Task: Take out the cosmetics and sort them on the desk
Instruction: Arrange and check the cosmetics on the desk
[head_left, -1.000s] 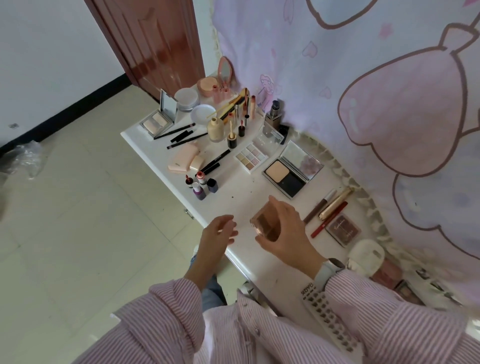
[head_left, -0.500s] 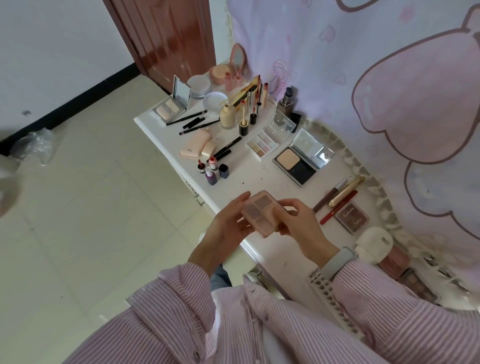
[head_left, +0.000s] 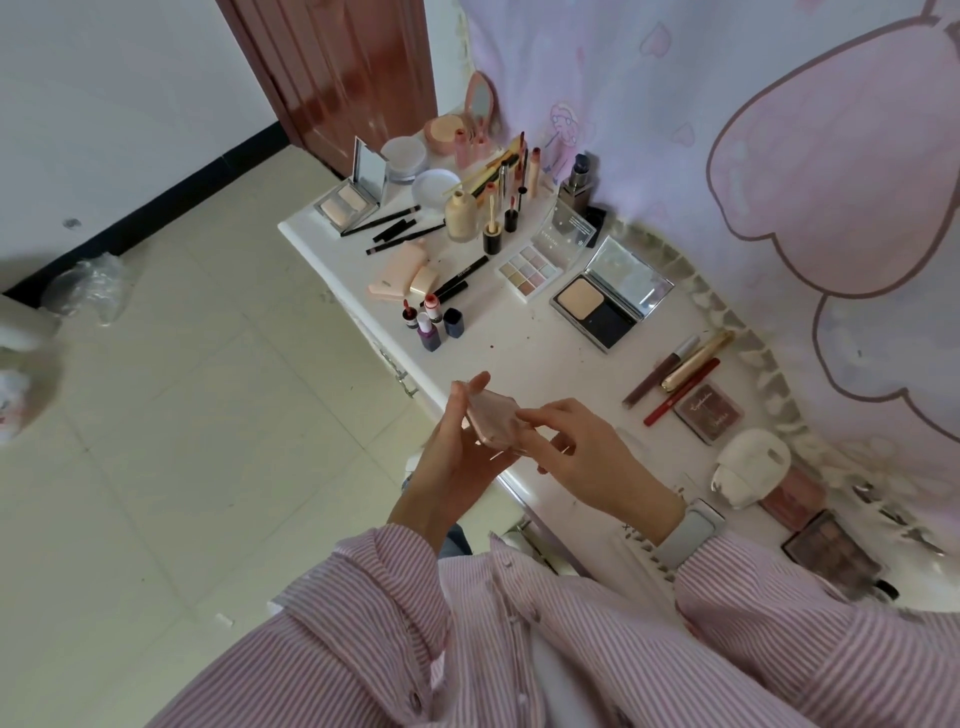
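A small pink eyeshadow palette (head_left: 491, 423) is held between both hands above the near edge of the white desk (head_left: 550, 374). My left hand (head_left: 457, 452) cradles it from the left with fingers pointing up along its side. My right hand (head_left: 582, 452) holds its right side, fingers curled over the top. Sorted cosmetics cover the desk: an open powder compact (head_left: 605, 301), a pastel palette (head_left: 532, 270), lipsticks and small bottles (head_left: 431, 322), and pencils (head_left: 675, 374).
A white pouch (head_left: 748, 465), a dark red palette (head_left: 709, 413) and a brown palette (head_left: 831, 548) lie at the right. A mirror compact (head_left: 353, 197), jars and brushes crowd the far end. A pink curtain (head_left: 779, 156) hangs behind the desk. Tiled floor lies left.
My left hand came up to the palette that my right hand held alone. The palette has turned, so its pans no longer face me.
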